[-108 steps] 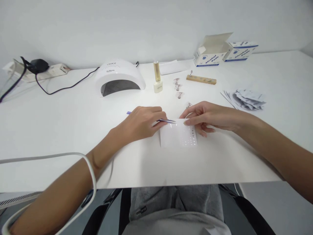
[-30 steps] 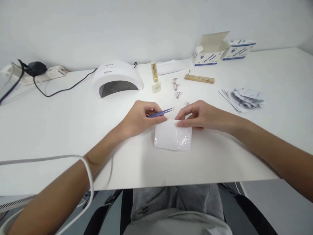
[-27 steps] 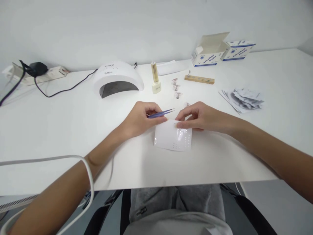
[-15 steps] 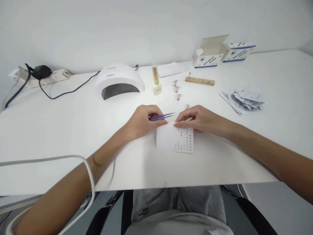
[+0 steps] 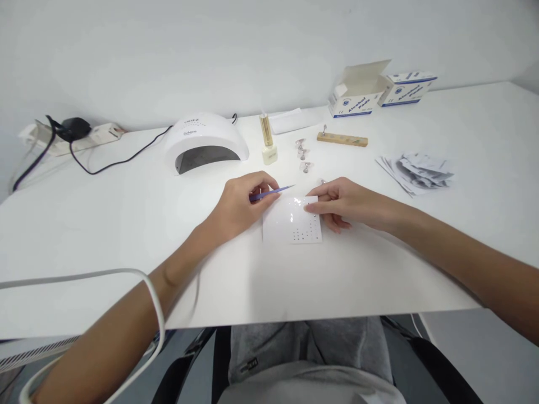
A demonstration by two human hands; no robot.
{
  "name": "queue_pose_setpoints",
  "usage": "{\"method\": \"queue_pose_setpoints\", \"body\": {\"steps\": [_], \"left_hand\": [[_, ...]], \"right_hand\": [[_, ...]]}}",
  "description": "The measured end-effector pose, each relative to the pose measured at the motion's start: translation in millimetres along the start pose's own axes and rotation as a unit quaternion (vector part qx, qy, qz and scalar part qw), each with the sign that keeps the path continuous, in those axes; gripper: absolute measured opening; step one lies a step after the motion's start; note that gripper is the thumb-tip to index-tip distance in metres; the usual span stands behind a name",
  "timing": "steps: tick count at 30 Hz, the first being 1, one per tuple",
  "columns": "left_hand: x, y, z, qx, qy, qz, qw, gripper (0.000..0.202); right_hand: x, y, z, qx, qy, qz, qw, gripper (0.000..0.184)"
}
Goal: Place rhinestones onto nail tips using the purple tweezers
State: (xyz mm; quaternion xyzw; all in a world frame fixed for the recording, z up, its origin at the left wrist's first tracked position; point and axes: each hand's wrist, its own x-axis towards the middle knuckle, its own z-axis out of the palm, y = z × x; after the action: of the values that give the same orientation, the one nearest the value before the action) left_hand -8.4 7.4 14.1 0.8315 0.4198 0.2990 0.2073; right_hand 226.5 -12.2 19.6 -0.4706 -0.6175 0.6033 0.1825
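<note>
My left hand (image 5: 242,203) is closed round a pair of purple tweezers (image 5: 269,193) whose tips point right, just above a small glossy sheet with rows of tiny dots (image 5: 290,227). That sheet lies flat on the white table (image 5: 126,224) in front of me. My right hand (image 5: 341,201) pinches the sheet's upper right corner between thumb and fingers. The tweezer tips sit close to the top edge of the sheet; I cannot tell whether they touch it.
Behind the hands stand a white nail lamp (image 5: 205,142), a gold-capped bottle (image 5: 268,141), small metal nail stands (image 5: 302,151), a wooden strip (image 5: 341,138), two boxes of alcohol pads (image 5: 379,90) and a heap of torn wrappers (image 5: 416,171). A power strip (image 5: 76,132) lies far left.
The sheet has shifted a little up and left with my right hand. The tweezers have tilted slightly, tips now nearer the sheet's top edge.
</note>
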Motion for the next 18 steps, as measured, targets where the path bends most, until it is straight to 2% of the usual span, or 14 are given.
{"method": "queue_pose_setpoints", "body": {"steps": [3, 6, 18], "left_hand": [[-2.7, 1.3, 1.1, 0.026, -0.044, 0.051, 0.997, 0.015], [-4.4, -1.4, 3.0, 0.074, -0.061, 0.093, 0.991, 0.018], [-5.6, -1.2, 3.6, 0.143, -0.049, 0.111, 0.982, 0.02]], "right_hand": [[0.3, 1.1, 0.0, 0.005, 0.012, -0.013, 1.0, 0.036], [0.2, 1.4, -0.2, -0.001, 0.017, -0.013, 1.0, 0.035], [1.1, 4.0, -1.1, -0.009, 0.013, -0.015, 1.0, 0.031]]}}
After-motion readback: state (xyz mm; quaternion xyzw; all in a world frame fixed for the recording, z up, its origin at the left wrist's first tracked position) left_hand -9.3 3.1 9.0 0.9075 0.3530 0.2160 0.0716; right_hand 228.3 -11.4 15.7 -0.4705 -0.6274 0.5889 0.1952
